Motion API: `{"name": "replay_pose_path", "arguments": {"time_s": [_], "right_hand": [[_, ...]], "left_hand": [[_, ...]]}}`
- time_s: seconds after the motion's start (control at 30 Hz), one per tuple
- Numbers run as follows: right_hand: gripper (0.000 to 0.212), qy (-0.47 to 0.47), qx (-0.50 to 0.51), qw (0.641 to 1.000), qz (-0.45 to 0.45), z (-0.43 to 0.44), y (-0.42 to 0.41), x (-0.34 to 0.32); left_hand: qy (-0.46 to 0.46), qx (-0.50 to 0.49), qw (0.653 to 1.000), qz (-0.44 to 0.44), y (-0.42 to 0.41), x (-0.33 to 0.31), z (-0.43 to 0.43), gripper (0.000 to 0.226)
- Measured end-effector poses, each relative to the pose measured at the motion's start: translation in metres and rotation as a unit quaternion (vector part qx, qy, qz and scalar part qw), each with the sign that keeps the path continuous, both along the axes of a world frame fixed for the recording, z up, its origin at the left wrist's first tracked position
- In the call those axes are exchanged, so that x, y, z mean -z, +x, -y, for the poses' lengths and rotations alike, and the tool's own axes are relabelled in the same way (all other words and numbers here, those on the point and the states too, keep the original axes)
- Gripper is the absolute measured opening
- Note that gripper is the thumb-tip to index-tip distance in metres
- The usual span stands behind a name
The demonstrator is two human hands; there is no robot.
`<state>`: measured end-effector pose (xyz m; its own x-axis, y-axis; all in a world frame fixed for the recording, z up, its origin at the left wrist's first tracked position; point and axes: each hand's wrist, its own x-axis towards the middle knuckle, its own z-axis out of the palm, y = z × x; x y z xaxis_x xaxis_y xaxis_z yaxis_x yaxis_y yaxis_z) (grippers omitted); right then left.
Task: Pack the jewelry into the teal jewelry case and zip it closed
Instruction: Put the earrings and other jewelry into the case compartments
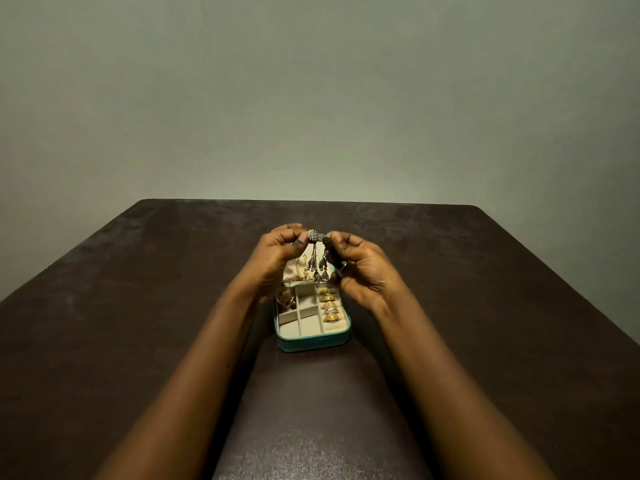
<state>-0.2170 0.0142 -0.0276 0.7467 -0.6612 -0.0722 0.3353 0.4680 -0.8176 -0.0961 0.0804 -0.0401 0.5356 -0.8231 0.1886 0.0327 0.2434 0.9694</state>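
Teal jewelry case (311, 342) was open, unzipped, rings (329, 308) inside; my left grip (277, 258) and right grip (363, 268) pinched a dangling earring (313, 236).

Left hand (280, 252): pinches the starburst top of a silver drop earring (313, 235)
Right hand (360, 268): pinches the same earring's other end
Earring: dark tassels hang over the case
Teal jewelry case (311, 344): open, cream dividers inside
Gold rings (329, 306): lined up in the case's right column
Dark table (138, 306): bears the case; grey-green wall (311, 98) behind
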Motion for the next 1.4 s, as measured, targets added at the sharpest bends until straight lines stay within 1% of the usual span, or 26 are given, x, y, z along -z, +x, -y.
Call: {"name": "replay_pose_path", "arguments": {"time_s": [0.1,0.17,0.23,0.33,0.37,0.43,0.5,0.6,0.73,0.77,0.83,0.87,0.9,0.97,1.07,1.2,1.3,1.4], "right_hand": [[0.017,-0.017,-0.002,0.999,-0.029,-0.006,0.001,0.001],[0.018,-0.022,-0.002,0.999,-0.038,-0.009,0.000,0.000],[0.020,-0.034,-0.005,0.998,-0.050,-0.010,0.000,0.001],[0.022,-0.059,-0.008,0.995,-0.078,-0.011,0.001,0.003],[0.022,-0.069,-0.008,0.994,-0.089,-0.011,0.001,0.004],[0.022,-0.088,-0.007,0.991,-0.103,-0.013,0.002,0.003],[0.021,-0.107,0.000,0.988,-0.116,-0.013,0.004,0.005],[0.021,-0.127,0.006,0.984,-0.128,-0.015,0.004,0.005],[0.019,-0.151,0.005,0.979,-0.138,-0.016,0.006,0.007],[0.019,-0.163,0.008,0.976,-0.144,-0.016,0.006,0.008],[0.020,-0.193,0.018,0.968,-0.161,-0.017,0.006,0.009],[0.019,-0.204,0.024,0.964,-0.171,-0.017,0.007,0.010],[0.018,-0.215,0.028,0.960,-0.180,-0.018,0.007,0.010],[0.014,-0.262,0.036,0.942,-0.209,-0.016,0.008,0.013],[0.008,-0.368,0.055,0.889,-0.268,-0.012,0.010,0.017],[0.008,-0.457,0.076,0.825,-0.325,-0.010,0.010,0.019],[0.013,-0.506,0.076,0.779,-0.362,-0.011,0.011,0.021],[0.020,-0.526,0.076,0.757,-0.381,-0.014,0.011,0.021]], "left_hand": [[0.039,-0.009,0.999,0.029,0.003,0.006,-0.003,0.017],[0.047,-0.012,0.998,0.051,0.004,0.011,-0.005,0.015],[0.050,-0.012,0.997,0.055,0.006,0.015,-0.005,0.013],[0.078,-0.009,0.996,0.052,0.008,0.016,-0.009,0.014],[0.095,-0.007,0.993,0.069,0.011,0.019,-0.009,0.019],[0.137,-0.027,0.982,0.130,0.017,0.027,-0.010,0.028],[0.165,-0.043,0.972,0.164,0.021,0.031,-0.012,0.030],[0.176,-0.051,0.968,0.172,0.022,0.033,-0.015,0.023],[0.189,-0.054,0.965,0.172,0.027,0.039,-0.014,0.029],[0.197,-0.052,0.963,0.175,0.025,0.036,-0.014,0.028],[0.217,-0.038,0.958,0.184,0.018,0.028,-0.018,0.016],[0.222,-0.035,0.954,0.196,0.018,0.028,-0.018,0.016],[0.219,-0.036,0.953,0.206,0.019,0.029,-0.017,0.021],[0.220,-0.043,0.949,0.221,0.020,0.030,-0.017,0.024],[0.248,-0.049,0.937,0.241,0.018,0.028,-0.019,0.018],[0.264,-0.059,0.919,0.285,0.017,0.028,-0.020,0.016],[0.275,-0.070,0.909,0.306,0.014,0.025,-0.023,0.022],[0.292,-0.090,0.889,0.342,0.012,0.025,-0.022,0.022]]}}
